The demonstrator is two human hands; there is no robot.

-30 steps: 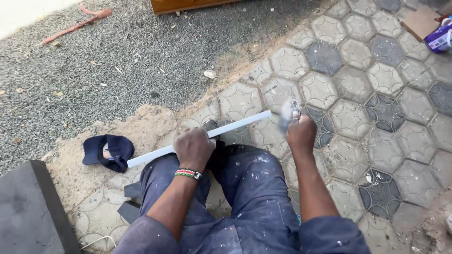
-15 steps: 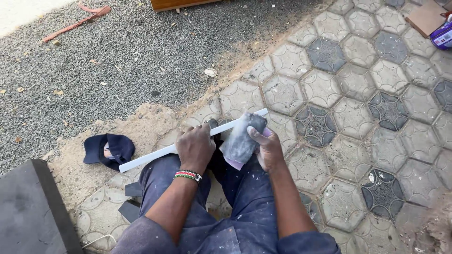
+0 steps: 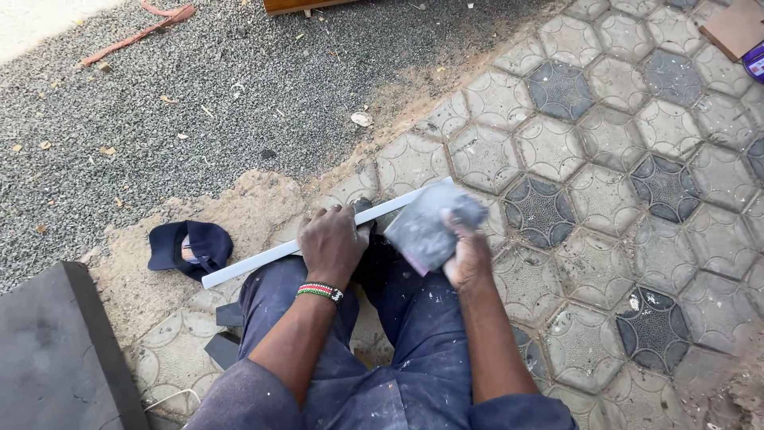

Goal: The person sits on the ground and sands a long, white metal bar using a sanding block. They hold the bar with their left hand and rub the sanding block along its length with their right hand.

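We pin the white strip (image 3: 263, 256) with the left hand (image 3: 333, 243); right hand (image 3: 465, 253) grips grey sandpaper (image 3: 426, 227) at 3 o'clock. Best: flat, even strokes along it.

A: Daylight, soft and even. No hard shadows anywhere on the paving (image 3: 605, 143) or gravel (image 3: 199, 103).

B: Any glare?

A: Only the top-left corner, where a pale strip is washed out. The white strip (image 3: 263, 256) is bright but keeps its edges.

B: Sharpness?

A: Mostly crisp. The cloth (image 3: 430, 227) in the right hand (image 3: 468, 255) is smeared by motion. Slight wide-angle stretch at the borders.
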